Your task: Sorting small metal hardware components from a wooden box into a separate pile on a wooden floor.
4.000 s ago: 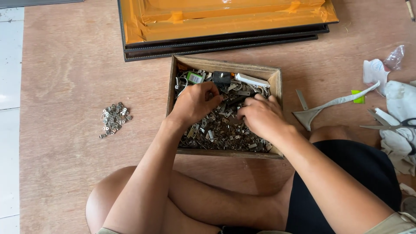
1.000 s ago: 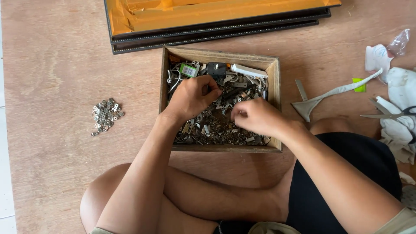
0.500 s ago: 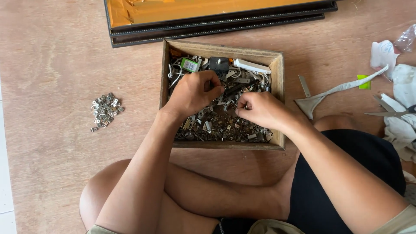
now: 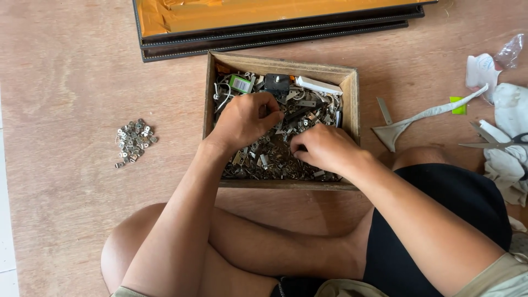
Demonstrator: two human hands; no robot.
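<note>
Both hands, the left hand (image 4: 245, 118) and right hand (image 4: 324, 149), were curled into the metal bits (image 4: 275, 157) filling the wooden box (image 4: 352, 104) on the floor; what, if anything, was pinched could not be told. The bits were judged small, stiff, light and slippery, best pinched singly by their flat faces.

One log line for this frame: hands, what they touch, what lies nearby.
left hand: in wooden box, fingers curled among metal parts | right hand: same, on parts | sorted pile: floor, left of box | scissors: far right

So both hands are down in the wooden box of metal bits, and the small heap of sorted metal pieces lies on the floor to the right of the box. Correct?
Not quite. The heap of metal pieces lies to the left of the wooden box, as the head view shows. The left hand and right hand are indeed both in the box.
</note>
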